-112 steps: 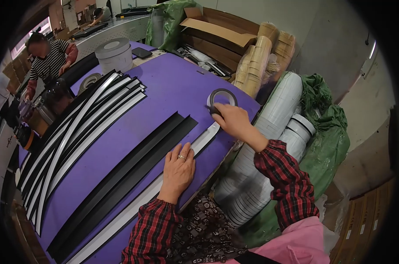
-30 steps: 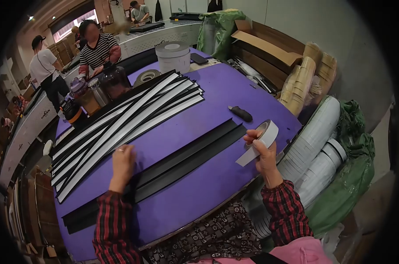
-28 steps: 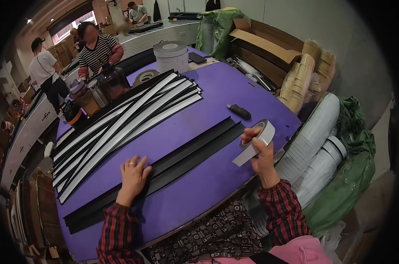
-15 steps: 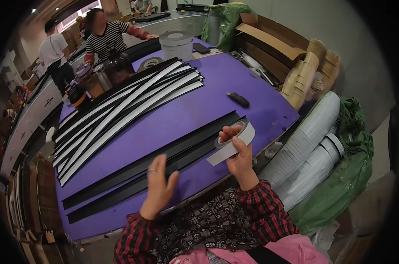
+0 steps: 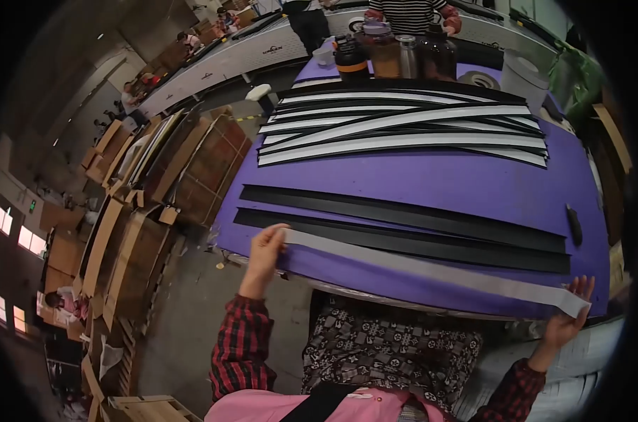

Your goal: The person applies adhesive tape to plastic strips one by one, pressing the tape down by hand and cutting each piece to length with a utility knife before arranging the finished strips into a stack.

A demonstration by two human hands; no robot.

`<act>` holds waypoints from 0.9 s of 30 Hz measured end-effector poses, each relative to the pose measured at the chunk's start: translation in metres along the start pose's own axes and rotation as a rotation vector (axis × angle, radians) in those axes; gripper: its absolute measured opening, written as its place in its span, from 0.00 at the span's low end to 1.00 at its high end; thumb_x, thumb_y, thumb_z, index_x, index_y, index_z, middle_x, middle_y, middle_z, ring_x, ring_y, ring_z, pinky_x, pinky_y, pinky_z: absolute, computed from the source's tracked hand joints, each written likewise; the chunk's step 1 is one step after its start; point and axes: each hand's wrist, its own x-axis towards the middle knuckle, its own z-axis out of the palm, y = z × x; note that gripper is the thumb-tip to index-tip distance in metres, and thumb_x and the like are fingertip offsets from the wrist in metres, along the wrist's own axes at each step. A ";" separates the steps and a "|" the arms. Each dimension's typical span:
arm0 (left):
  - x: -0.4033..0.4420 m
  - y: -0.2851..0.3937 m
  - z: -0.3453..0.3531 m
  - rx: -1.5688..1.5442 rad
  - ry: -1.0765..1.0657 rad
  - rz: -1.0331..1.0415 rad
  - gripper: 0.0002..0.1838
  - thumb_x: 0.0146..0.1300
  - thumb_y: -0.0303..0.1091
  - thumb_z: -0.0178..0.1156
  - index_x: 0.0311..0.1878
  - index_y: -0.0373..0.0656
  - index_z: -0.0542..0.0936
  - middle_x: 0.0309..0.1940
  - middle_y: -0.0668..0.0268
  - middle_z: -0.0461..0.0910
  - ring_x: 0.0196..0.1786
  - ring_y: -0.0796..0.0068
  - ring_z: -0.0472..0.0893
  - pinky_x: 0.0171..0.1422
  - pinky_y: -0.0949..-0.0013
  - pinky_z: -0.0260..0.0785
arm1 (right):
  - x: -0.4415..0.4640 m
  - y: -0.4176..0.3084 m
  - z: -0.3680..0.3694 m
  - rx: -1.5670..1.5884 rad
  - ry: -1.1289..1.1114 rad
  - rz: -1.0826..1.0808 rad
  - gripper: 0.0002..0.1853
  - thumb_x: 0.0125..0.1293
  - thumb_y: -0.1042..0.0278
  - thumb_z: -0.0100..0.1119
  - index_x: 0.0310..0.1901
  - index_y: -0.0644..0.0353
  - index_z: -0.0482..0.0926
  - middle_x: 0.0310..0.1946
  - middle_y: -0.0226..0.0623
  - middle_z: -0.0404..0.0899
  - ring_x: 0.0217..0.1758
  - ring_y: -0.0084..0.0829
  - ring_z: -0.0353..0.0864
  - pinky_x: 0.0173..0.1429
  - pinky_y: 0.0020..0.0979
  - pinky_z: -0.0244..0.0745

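A long strip of pale adhesive tape (image 5: 431,269) is stretched across the front of the purple table (image 5: 319,174). Its free end is pinched in my left hand (image 5: 264,252), closed near the table's front left edge. At the front right, my right hand (image 5: 566,321) is wrapped around the tape roll (image 5: 576,302), which shows only in part. Just behind the tape, two long black strips (image 5: 403,214) lie side by side. The tape hangs close to the nearer one; I cannot tell whether they touch.
Black-and-white strips (image 5: 410,123) lie in a crossed pile farther back. Several bottles (image 5: 386,53) stand behind it. A dark knife (image 5: 574,225) rests at the right, a white tub (image 5: 523,76) at the back right. Cardboard boxes (image 5: 139,239) stand left. A person in stripes (image 5: 412,15) is across the table.
My left hand has taken the tape's free end and moved left, drawing out a long strip. My right hand has moved right with the roll. The view has turned left.
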 end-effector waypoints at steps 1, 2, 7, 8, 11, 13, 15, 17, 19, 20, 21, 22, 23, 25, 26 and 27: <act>0.008 -0.001 -0.035 0.026 0.083 -0.006 0.11 0.60 0.31 0.53 0.44 0.39 0.75 0.25 0.74 0.73 0.25 0.88 0.69 0.28 0.83 0.62 | 0.002 -0.005 -0.003 -0.093 0.083 0.019 0.31 0.63 0.63 0.44 0.64 0.60 0.47 0.59 0.45 0.58 0.61 0.37 0.61 0.64 0.36 0.57; 0.015 0.002 -0.062 0.049 0.163 -0.011 0.10 0.60 0.32 0.53 0.43 0.38 0.75 0.24 0.75 0.73 0.24 0.88 0.68 0.27 0.83 0.61 | 0.004 -0.006 -0.011 -0.190 0.164 0.036 0.29 0.63 0.64 0.44 0.64 0.60 0.49 0.57 0.43 0.62 0.59 0.35 0.63 0.63 0.35 0.59; 0.053 0.008 -0.124 0.250 0.188 -0.131 0.06 0.55 0.30 0.56 0.31 0.38 0.74 0.21 0.76 0.71 0.23 0.88 0.67 0.27 0.82 0.58 | 0.024 0.037 -0.035 -1.135 0.062 0.030 0.14 0.60 0.71 0.52 0.48 0.63 0.68 0.38 0.33 0.72 0.43 0.25 0.70 0.52 0.25 0.62; 0.062 0.002 -0.130 0.307 0.179 -0.120 0.05 0.54 0.29 0.57 0.29 0.38 0.75 0.21 0.76 0.71 0.23 0.88 0.67 0.27 0.82 0.58 | 0.029 0.044 -0.028 -1.300 -0.044 0.116 0.12 0.59 0.70 0.53 0.44 0.63 0.69 0.36 0.32 0.71 0.41 0.25 0.69 0.49 0.24 0.62; 0.079 -0.006 -0.131 0.361 0.186 -0.081 0.05 0.52 0.28 0.57 0.27 0.37 0.76 0.22 0.74 0.73 0.25 0.86 0.69 0.30 0.80 0.60 | 0.038 0.056 -0.016 -1.536 -0.162 0.187 0.11 0.58 0.66 0.55 0.39 0.62 0.69 0.32 0.34 0.70 0.36 0.26 0.69 0.44 0.25 0.63; 0.086 -0.008 -0.128 0.364 0.208 -0.084 0.05 0.52 0.28 0.58 0.28 0.36 0.77 0.23 0.73 0.74 0.26 0.85 0.70 0.31 0.79 0.61 | 0.042 0.061 -0.012 -1.683 -0.175 0.141 0.13 0.58 0.61 0.56 0.36 0.63 0.69 0.28 0.37 0.69 0.32 0.30 0.70 0.40 0.28 0.64; 0.090 -0.009 -0.126 0.369 0.225 -0.086 0.05 0.51 0.28 0.58 0.28 0.36 0.78 0.24 0.72 0.75 0.26 0.84 0.71 0.32 0.78 0.62 | 0.045 0.064 -0.014 -1.763 -0.194 0.111 0.15 0.58 0.60 0.56 0.37 0.64 0.70 0.28 0.40 0.70 0.33 0.33 0.71 0.40 0.29 0.65; 0.090 -0.009 -0.125 0.430 0.231 -0.121 0.06 0.50 0.28 0.59 0.29 0.35 0.79 0.24 0.70 0.76 0.28 0.83 0.72 0.34 0.78 0.64 | 0.048 0.067 -0.015 -1.844 -0.218 0.075 0.16 0.58 0.58 0.56 0.37 0.65 0.70 0.28 0.43 0.71 0.33 0.37 0.72 0.41 0.30 0.65; 0.090 -0.011 -0.123 0.445 0.251 -0.113 0.07 0.50 0.29 0.60 0.29 0.35 0.80 0.24 0.70 0.77 0.28 0.82 0.72 0.34 0.77 0.64 | 0.045 0.069 -0.013 -1.895 -0.172 0.040 0.17 0.57 0.57 0.56 0.37 0.66 0.72 0.29 0.46 0.74 0.34 0.41 0.74 0.40 0.33 0.66; 0.090 -0.012 -0.122 0.457 0.275 -0.098 0.07 0.49 0.29 0.61 0.30 0.34 0.80 0.24 0.70 0.77 0.28 0.82 0.72 0.34 0.77 0.64 | 0.045 0.071 -0.011 -1.902 -0.168 0.043 0.17 0.57 0.57 0.56 0.37 0.66 0.72 0.29 0.46 0.74 0.34 0.41 0.74 0.40 0.33 0.66; 0.090 -0.014 -0.124 0.482 0.291 -0.094 0.08 0.49 0.29 0.62 0.31 0.34 0.80 0.25 0.69 0.77 0.28 0.82 0.73 0.35 0.77 0.65 | 0.045 0.071 -0.009 -1.898 -0.163 0.048 0.18 0.56 0.56 0.57 0.35 0.66 0.73 0.28 0.46 0.75 0.33 0.43 0.74 0.39 0.34 0.66; 0.089 -0.013 -0.124 0.503 0.296 -0.089 0.09 0.48 0.29 0.62 0.31 0.33 0.80 0.25 0.69 0.78 0.28 0.81 0.73 0.35 0.77 0.65 | 0.044 0.070 -0.006 -1.903 -0.151 0.054 0.19 0.55 0.54 0.57 0.34 0.67 0.74 0.28 0.46 0.76 0.33 0.44 0.75 0.39 0.35 0.67; 0.086 -0.011 -0.122 0.578 0.281 -0.008 0.10 0.48 0.30 0.62 0.32 0.32 0.79 0.25 0.69 0.78 0.29 0.81 0.74 0.35 0.76 0.65 | 0.045 0.072 -0.007 -1.927 -0.154 0.071 0.20 0.54 0.52 0.57 0.33 0.66 0.75 0.27 0.46 0.76 0.32 0.45 0.75 0.38 0.36 0.67; 0.089 -0.018 -0.130 0.621 0.261 0.009 0.10 0.48 0.30 0.62 0.31 0.33 0.80 0.24 0.69 0.78 0.29 0.82 0.73 0.35 0.76 0.65 | 0.046 0.072 -0.005 -2.066 -0.129 0.143 0.23 0.53 0.47 0.58 0.30 0.66 0.75 0.26 0.46 0.76 0.32 0.45 0.75 0.37 0.38 0.67; 0.093 -0.023 -0.134 0.614 0.224 0.004 0.08 0.48 0.29 0.62 0.30 0.34 0.80 0.24 0.71 0.77 0.29 0.82 0.73 0.35 0.77 0.65 | 0.043 0.072 0.009 -2.032 -0.097 0.091 0.24 0.52 0.46 0.57 0.30 0.65 0.75 0.27 0.46 0.76 0.33 0.46 0.75 0.37 0.39 0.67; 0.097 -0.031 -0.140 0.550 0.217 0.013 0.07 0.48 0.28 0.62 0.29 0.35 0.79 0.23 0.72 0.76 0.28 0.82 0.72 0.35 0.77 0.65 | 0.043 0.073 0.002 -2.103 -0.109 0.082 0.26 0.52 0.43 0.54 0.30 0.64 0.76 0.28 0.47 0.77 0.34 0.47 0.75 0.38 0.41 0.66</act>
